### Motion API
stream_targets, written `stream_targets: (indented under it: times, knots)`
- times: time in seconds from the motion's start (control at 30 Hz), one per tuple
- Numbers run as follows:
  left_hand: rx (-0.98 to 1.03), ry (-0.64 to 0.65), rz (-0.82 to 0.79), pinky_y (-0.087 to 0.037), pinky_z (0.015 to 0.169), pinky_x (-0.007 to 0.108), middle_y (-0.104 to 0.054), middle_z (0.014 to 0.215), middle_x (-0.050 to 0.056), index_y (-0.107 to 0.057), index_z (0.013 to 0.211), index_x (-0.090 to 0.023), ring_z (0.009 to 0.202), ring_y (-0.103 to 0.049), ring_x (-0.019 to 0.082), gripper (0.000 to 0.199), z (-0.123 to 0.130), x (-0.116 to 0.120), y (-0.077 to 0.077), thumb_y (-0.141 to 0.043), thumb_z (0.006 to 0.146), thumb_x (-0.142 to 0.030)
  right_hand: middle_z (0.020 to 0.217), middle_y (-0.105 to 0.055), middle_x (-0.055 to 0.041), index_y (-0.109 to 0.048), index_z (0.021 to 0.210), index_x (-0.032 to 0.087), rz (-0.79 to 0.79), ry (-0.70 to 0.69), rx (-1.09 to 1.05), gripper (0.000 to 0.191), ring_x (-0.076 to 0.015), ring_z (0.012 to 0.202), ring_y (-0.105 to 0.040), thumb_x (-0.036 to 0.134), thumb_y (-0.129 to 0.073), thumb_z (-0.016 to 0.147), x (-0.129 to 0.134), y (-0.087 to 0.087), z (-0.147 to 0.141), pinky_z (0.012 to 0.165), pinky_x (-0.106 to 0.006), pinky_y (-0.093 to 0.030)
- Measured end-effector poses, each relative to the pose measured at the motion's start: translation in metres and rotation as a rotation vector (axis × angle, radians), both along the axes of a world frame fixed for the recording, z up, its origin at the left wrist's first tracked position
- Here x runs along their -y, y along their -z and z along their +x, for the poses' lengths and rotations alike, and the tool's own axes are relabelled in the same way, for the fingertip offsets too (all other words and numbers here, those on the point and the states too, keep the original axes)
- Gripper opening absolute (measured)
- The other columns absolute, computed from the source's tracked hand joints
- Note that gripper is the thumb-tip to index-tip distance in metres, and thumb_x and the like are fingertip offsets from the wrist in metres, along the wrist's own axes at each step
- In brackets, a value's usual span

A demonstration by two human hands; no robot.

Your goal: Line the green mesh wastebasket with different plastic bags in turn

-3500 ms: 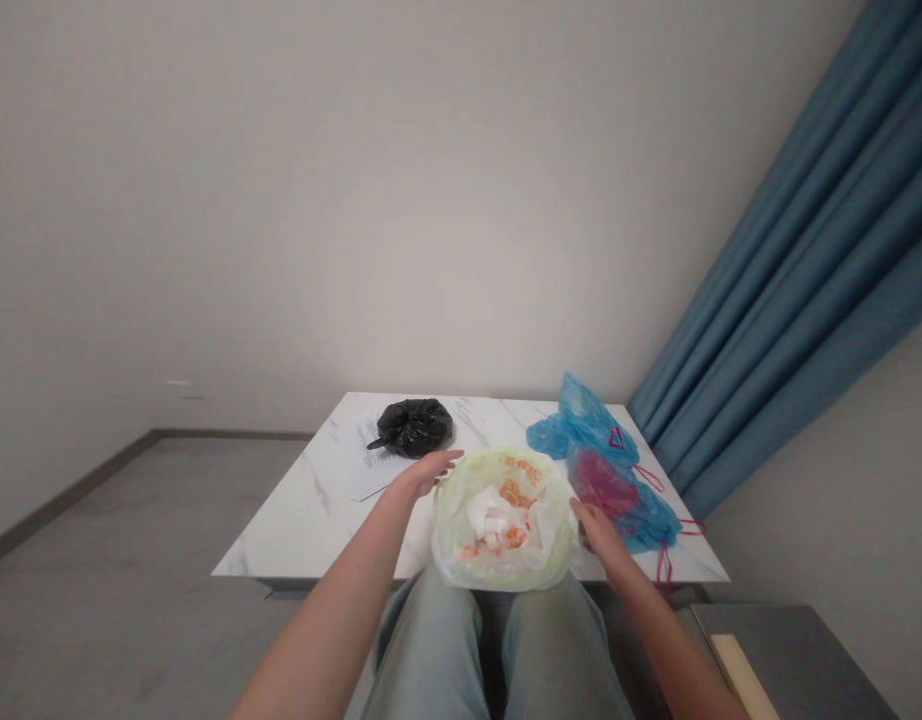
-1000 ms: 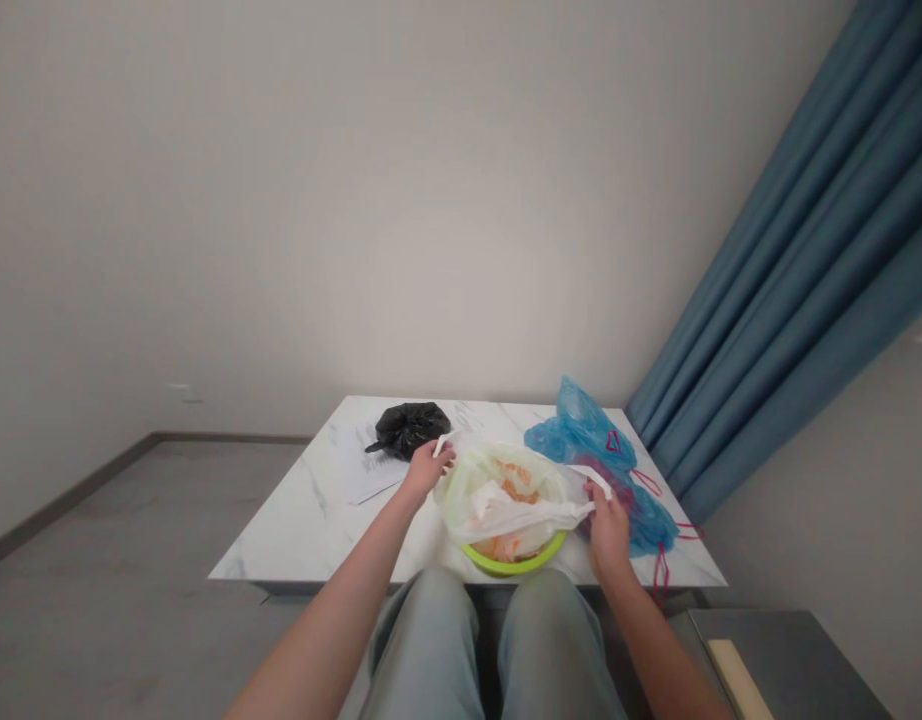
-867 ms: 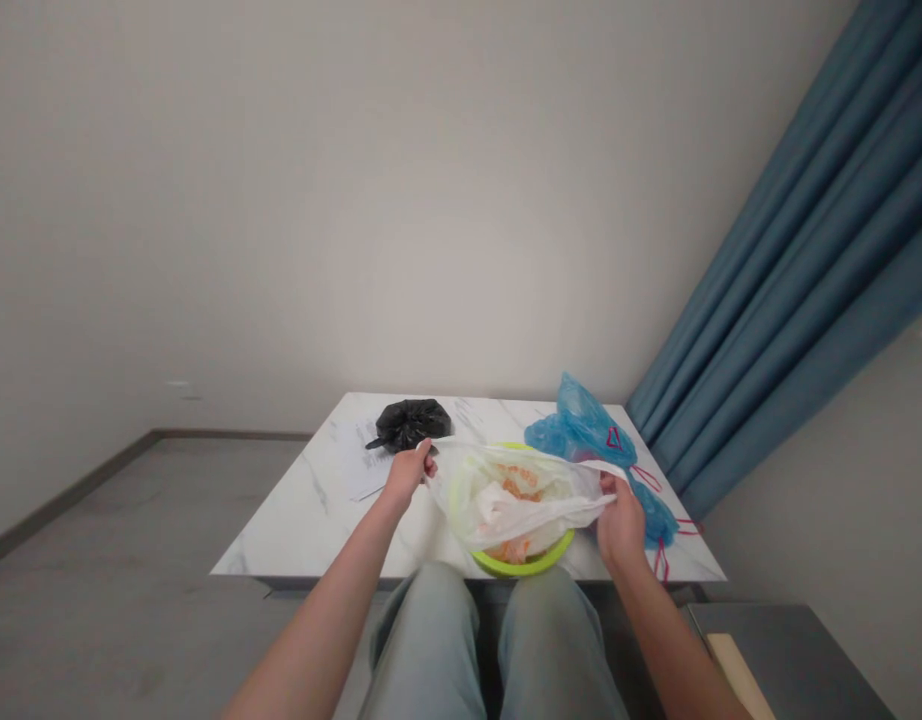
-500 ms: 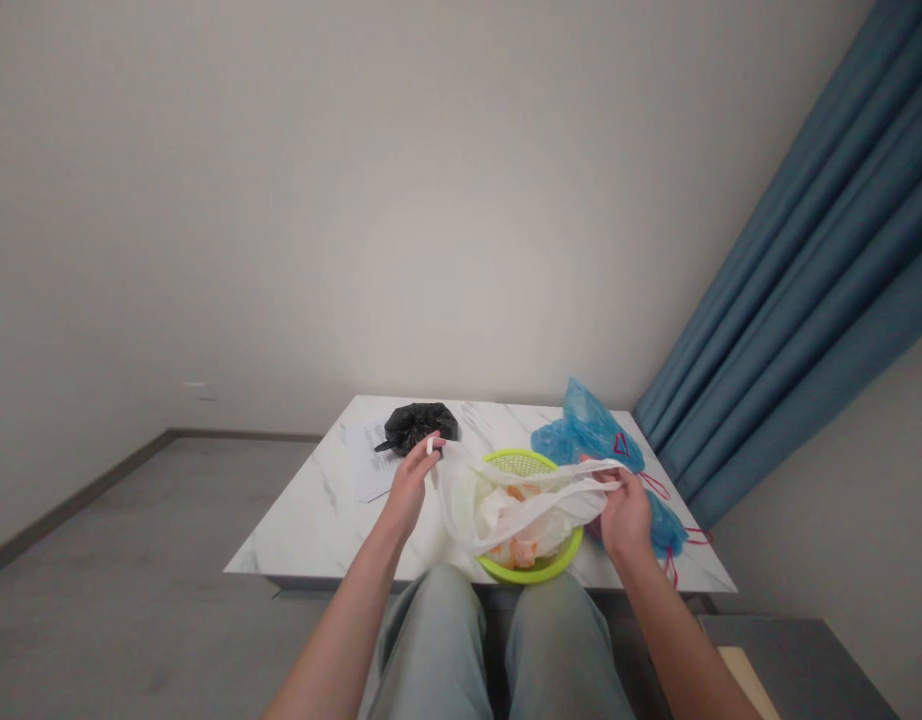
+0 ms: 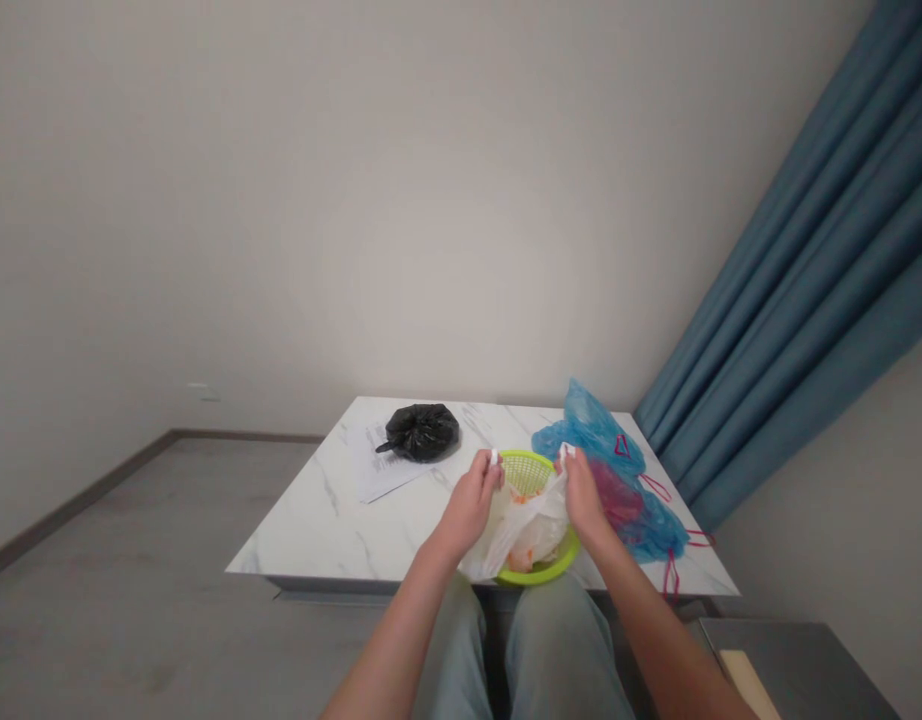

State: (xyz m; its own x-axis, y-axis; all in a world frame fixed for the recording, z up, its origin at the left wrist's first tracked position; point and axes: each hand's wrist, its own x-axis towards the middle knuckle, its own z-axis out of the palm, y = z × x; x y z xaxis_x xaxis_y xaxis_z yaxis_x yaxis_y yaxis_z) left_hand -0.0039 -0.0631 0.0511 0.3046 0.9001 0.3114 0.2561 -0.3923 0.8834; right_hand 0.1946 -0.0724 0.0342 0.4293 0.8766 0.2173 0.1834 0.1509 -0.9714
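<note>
A white plastic bag [image 5: 537,525] with orange patches lies in and over the yellow-green plastic basket [image 5: 537,577] at the front of the table. My left hand [image 5: 472,497] is closed on one side of the bag's top, left of the basket, with a white tip poking out of the fist. On the other side, my right hand [image 5: 579,490] grips the bag's opposite top end, and a bit of white plastic sticks up above the fingers. The bag sags between both fists. What else lies inside the basket is hidden by the plastic.
A knotted black plastic bag [image 5: 422,432] sits on printed paper sheets [image 5: 378,472] at the back left of the marble-patterned table [image 5: 311,530]. Blue plastic bags [image 5: 596,425] with red drawstrings and a reddish bag [image 5: 615,493] lie at the right. A blue curtain [image 5: 798,270] hangs beyond.
Both hands have come closer together over the basket, the left moving right and the right moving left. The white bag, stretched wide before, is now slack and gathered between them.
</note>
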Motion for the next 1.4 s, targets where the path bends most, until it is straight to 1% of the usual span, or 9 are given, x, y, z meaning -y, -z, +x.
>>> stream_targets:
  times: [0.13,0.3,0.47,0.63,0.83,0.97,1.07,1.27,1.4]
  knots:
    - [-0.083,0.067,-0.001,-0.043,0.077,0.029,-0.06,0.088,0.004,-0.049,0.099,-0.024,0.082,-0.057,0.019,0.023,0.017,0.009,0.002,-0.034,0.099,-0.042,0.074,-0.063,-0.0029,-0.058,0.073,0.019,0.002,-0.188,0.164,0.038,-0.0183,0.07,-0.055,0.049,-0.043,0.089,-0.002,0.0,-0.015,0.067,-0.028,-0.04]
    - [-0.125,0.157,0.004,-0.042,0.085,0.032,-0.064,0.103,0.008,-0.054,0.105,-0.023,0.095,-0.059,0.021,0.027,0.028,0.015,0.003,-0.033,0.099,-0.039,0.066,-0.063,-0.0017,-0.063,0.07,0.019,-0.038,-0.257,0.272,0.035,-0.0169,0.063,-0.052,0.044,-0.047,0.088,-0.001,0.006,-0.02,0.065,-0.027,-0.039]
    - [-0.131,0.18,0.069,-0.043,0.082,0.033,-0.066,0.095,0.007,-0.06,0.09,-0.021,0.089,-0.059,0.021,0.027,0.03,0.009,0.002,-0.035,0.098,-0.029,0.077,-0.068,-0.0028,-0.066,0.074,0.019,-0.067,-0.378,0.164,0.026,-0.019,0.076,-0.058,0.032,-0.045,0.084,0.008,0.008,-0.018,0.076,-0.029,-0.043]
    - [-0.17,0.203,0.133,-0.043,0.084,0.033,-0.068,0.091,0.007,-0.065,0.084,-0.02,0.09,-0.06,0.022,0.016,0.03,0.008,0.006,-0.05,0.089,-0.023,0.099,-0.071,-0.0061,-0.07,0.097,0.018,-0.094,-0.531,0.07,0.032,-0.0231,0.097,-0.061,0.04,-0.05,0.087,0.021,0.009,-0.014,0.091,-0.034,-0.043]
    - [-0.274,0.078,0.068,-0.042,0.071,0.03,-0.069,0.08,0.005,-0.062,0.08,-0.02,0.078,-0.063,0.021,0.005,0.037,0.014,0.01,-0.058,0.08,-0.017,0.096,-0.071,-0.0077,-0.07,0.097,0.015,-0.187,-0.589,0.183,0.044,-0.0241,0.095,-0.062,0.051,-0.047,0.091,0.028,0.012,-0.009,0.09,-0.037,-0.044]
    - [-0.406,0.076,0.128,-0.041,0.072,0.03,-0.069,0.083,0.005,-0.06,0.082,-0.021,0.08,-0.062,0.022,0.003,0.042,0.021,0.005,-0.062,0.081,-0.023,0.092,-0.071,-0.0087,-0.069,0.092,0.015,-0.209,-0.586,0.332,0.045,-0.022,0.089,-0.062,0.046,-0.038,0.096,0.03,0.009,-0.002,0.083,-0.034,-0.045]
    - [-0.345,0.039,0.103,-0.042,0.073,0.03,-0.067,0.087,0.004,-0.055,0.091,-0.022,0.082,-0.062,0.021,0.011,0.043,0.028,0.002,-0.061,0.083,-0.026,0.092,-0.07,-0.0098,-0.068,0.091,0.015,-0.165,-0.506,0.475,0.038,-0.0213,0.089,-0.06,0.039,-0.038,0.096,0.03,0.008,0.002,0.083,-0.032,-0.043]
    - [-0.13,-0.022,0.012,-0.045,0.077,0.031,-0.06,0.091,0.002,-0.042,0.121,-0.022,0.081,-0.06,0.018,0.042,0.041,0.029,0.007,-0.062,0.085,-0.03,0.068,-0.066,-0.005,-0.061,0.066,0.017,-0.145,-0.45,0.567,0.041,-0.0157,0.063,-0.053,0.03,-0.036,0.096,0.026,-0.001,-0.001,0.063,-0.027,-0.036]
    - [-0.097,-0.029,0.075,-0.045,0.084,0.032,-0.054,0.103,0.005,-0.054,0.105,-0.021,0.09,-0.056,0.018,0.019,0.041,0.023,0.017,-0.057,0.089,-0.03,0.071,-0.067,-0.0045,-0.06,0.067,0.017,-0.128,-0.463,0.608,0.038,-0.0151,0.066,-0.054,0.028,-0.038,0.096,0.027,-0.01,-0.005,0.062,-0.026,-0.033]
